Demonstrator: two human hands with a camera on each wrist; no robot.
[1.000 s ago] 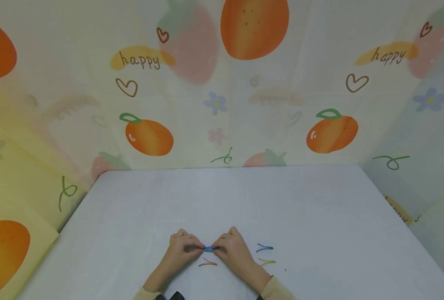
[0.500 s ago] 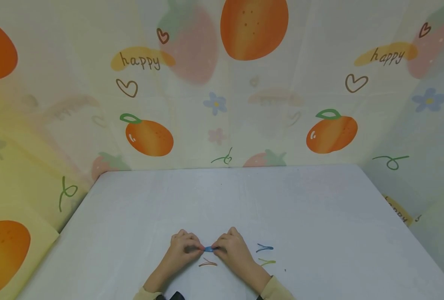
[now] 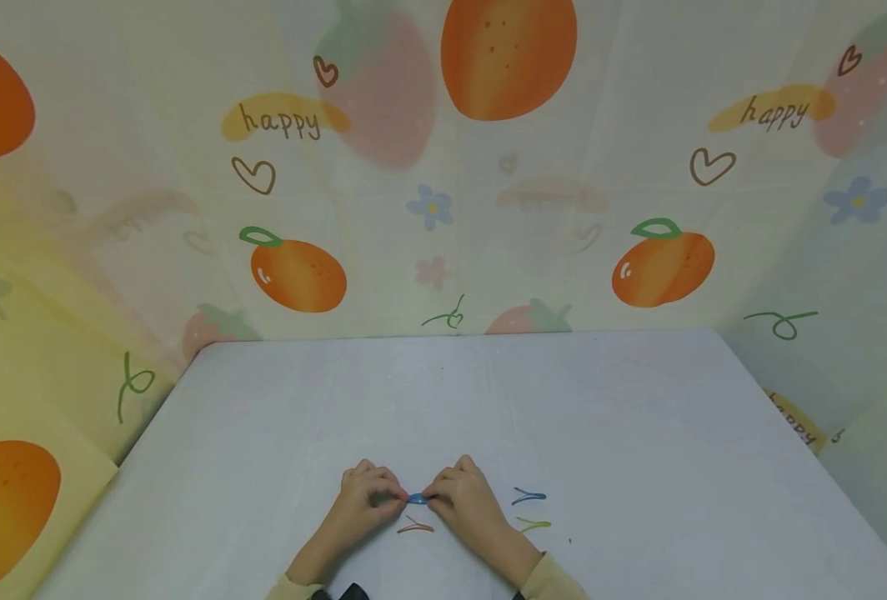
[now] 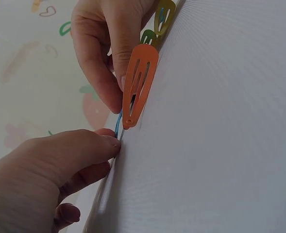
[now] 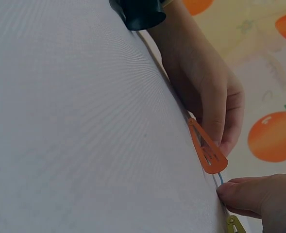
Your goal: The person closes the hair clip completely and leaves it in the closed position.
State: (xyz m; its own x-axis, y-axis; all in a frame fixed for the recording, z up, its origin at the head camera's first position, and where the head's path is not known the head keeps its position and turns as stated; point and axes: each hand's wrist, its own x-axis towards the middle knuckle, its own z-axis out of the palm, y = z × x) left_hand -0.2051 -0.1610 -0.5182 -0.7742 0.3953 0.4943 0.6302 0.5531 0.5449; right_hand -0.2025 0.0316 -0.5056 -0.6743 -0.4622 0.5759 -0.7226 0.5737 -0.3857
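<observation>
A blue snap hair clip (image 3: 417, 499) is pinched between my two hands, low over the white table. My left hand (image 3: 366, 498) holds its left end with thumb and fingertips. At the other end, my right hand (image 3: 464, 505) pinches it too. In the left wrist view only a thin blue edge of this clip (image 4: 118, 124) shows between the fingertips. An orange snap hair clip (image 3: 416, 526) lies just in front of the hands, its two parts spread apart. It partly covers the right hand in the left wrist view.
Right of the right hand lie a second blue hair clip (image 3: 529, 496) and a yellow-green one (image 3: 535, 524), both spread apart. The white table (image 3: 443, 400) reaches back to a fruit-printed cloth (image 3: 458, 250). A dark wrist-worn device (image 5: 143, 13) shows in the right wrist view.
</observation>
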